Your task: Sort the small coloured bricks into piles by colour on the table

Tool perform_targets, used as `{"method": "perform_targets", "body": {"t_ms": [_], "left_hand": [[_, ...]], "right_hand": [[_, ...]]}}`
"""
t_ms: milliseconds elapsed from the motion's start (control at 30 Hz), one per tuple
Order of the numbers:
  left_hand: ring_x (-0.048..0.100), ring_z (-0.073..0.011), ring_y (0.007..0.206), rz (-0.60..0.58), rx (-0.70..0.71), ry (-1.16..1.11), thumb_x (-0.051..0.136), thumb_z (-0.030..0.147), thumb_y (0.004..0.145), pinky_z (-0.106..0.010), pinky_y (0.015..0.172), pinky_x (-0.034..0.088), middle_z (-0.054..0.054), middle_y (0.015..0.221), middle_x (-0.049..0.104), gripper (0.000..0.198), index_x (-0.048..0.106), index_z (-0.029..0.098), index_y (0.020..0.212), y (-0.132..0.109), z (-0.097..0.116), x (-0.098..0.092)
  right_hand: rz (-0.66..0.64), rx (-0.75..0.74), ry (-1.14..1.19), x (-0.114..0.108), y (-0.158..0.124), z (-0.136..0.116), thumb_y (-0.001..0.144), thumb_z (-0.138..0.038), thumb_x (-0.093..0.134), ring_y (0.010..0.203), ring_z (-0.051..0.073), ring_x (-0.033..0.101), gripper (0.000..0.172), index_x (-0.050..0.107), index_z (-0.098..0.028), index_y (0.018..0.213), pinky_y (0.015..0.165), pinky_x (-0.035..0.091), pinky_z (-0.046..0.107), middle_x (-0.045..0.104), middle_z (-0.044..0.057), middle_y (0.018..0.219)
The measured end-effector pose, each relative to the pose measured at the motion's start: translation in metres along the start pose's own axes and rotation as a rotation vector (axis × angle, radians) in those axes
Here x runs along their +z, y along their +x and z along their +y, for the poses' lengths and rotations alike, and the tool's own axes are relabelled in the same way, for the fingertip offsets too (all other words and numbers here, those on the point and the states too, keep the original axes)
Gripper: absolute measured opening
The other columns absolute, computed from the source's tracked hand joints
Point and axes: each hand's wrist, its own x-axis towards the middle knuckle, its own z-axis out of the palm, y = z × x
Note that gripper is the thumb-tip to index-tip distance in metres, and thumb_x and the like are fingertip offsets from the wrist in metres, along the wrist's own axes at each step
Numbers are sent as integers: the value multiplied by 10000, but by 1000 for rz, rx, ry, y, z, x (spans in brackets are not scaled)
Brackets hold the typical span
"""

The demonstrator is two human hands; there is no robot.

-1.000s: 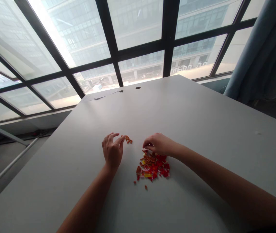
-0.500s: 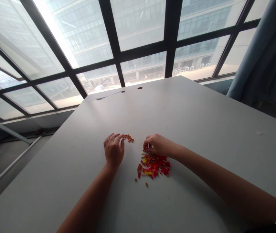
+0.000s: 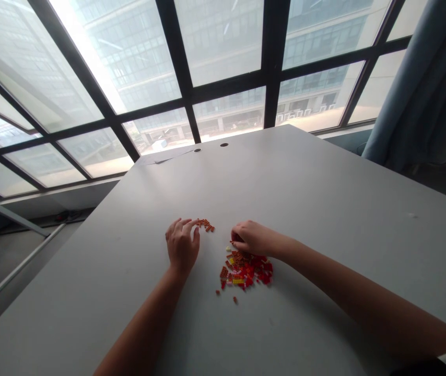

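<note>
Only a small batch of orange bricks (image 3: 206,225) lies apart, while most remain in the mixed red-yellow heap (image 3: 244,271) mid-worktop (image 3: 325,209), the left hand (image 3: 182,245) open beside the batch, the right hand (image 3: 249,238) curled at the heap, its grip unclear.

Head-worn view — looking forward and down at the hands (image 3: 182,245) (image 3: 252,239)

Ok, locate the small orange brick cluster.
In the head view, the orange bricks lie beside the left hand, up and left of the red brick pile.
</note>
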Motion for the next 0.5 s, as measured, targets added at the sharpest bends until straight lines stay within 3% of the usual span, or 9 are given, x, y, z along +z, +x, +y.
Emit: {"method": "perform_targets", "body": {"t_ms": [233,500], "left_hand": [[484,-337,1194,-41,-25,53,507,225,855,-512,1008,362,-123,1145,651,291,694,198,1078,0,-2,5],[476,-314,1214,-43,-25,80,491,209,858,-502,1026,366,-115,1178,632,303,682,214,1093,0,-3,6]], "right_hand": [[33,30,-4,2,10,1,807,-133,566,846,176,636,155,686,-107,902,739,429,217,703,113,927],[100,49,30,-1,59,-3,817,-138,591,888,196,657,178,714,-103,941,763,450,234,726,124,952]]}}
